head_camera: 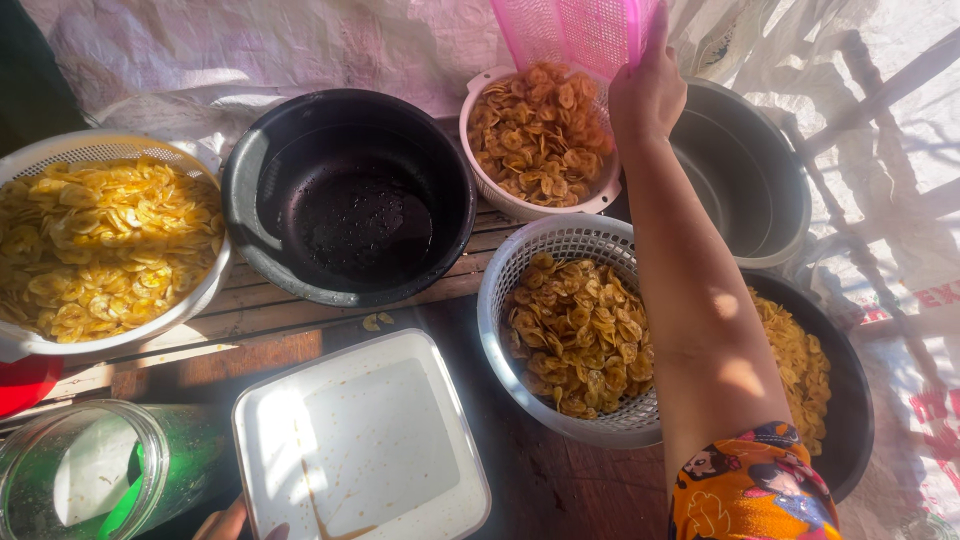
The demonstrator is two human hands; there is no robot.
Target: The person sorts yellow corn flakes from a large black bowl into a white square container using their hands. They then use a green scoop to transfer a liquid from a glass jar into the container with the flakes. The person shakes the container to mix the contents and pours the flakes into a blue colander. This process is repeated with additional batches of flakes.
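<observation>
The large white colander [30, 160] at far left holds pale yellow banana chips; the empty black basin [250, 190] sits beside it, its bottom wet; your right arm crosses the white basket of browned chips [520, 260]; a white square tray [300, 400] lies near you, empty but stained; your right hand [645, 90] is closed on the lower edge of the pink mesh basket [560, 30], above the small white colander of fried chips [480, 100]; your left hand [225, 522] barely shows at the tray's corner, grip not discernible.

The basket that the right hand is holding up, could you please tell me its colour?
Pink mesh basket, gripped by the right hand; the head view shows it.
</observation>
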